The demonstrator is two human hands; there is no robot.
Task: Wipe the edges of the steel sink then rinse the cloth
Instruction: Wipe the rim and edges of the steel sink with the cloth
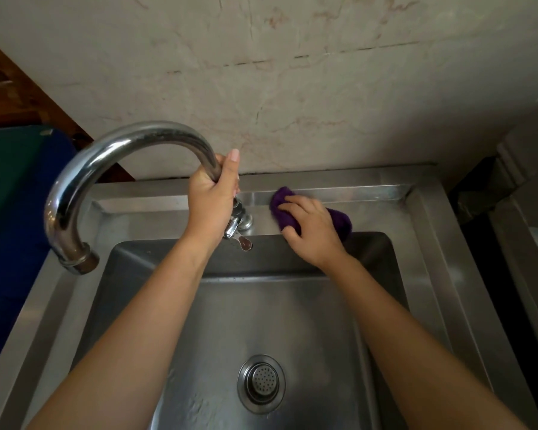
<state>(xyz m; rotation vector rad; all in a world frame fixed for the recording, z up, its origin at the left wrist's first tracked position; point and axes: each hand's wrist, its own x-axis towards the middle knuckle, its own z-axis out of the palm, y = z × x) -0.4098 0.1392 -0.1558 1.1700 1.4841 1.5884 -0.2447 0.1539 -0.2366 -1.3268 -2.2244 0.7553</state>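
The drain (261,383) sat at 6 o'clock in the steel sink (432,243). Past the basin, at 12 o'clock, the left hand (212,200) was clenched round the neck of the faucet (84,169), whose spout arched away to 9 o'clock. At 1 o'clock the right hand (311,234) grasped the purple cloth (339,220), bunched and pressed on the sink's back ledge near the faucet base. Behind rose a veined marble wall (292,88). A blue surface (13,243) and dark wood (13,88) lay at 9 to 10 o'clock.
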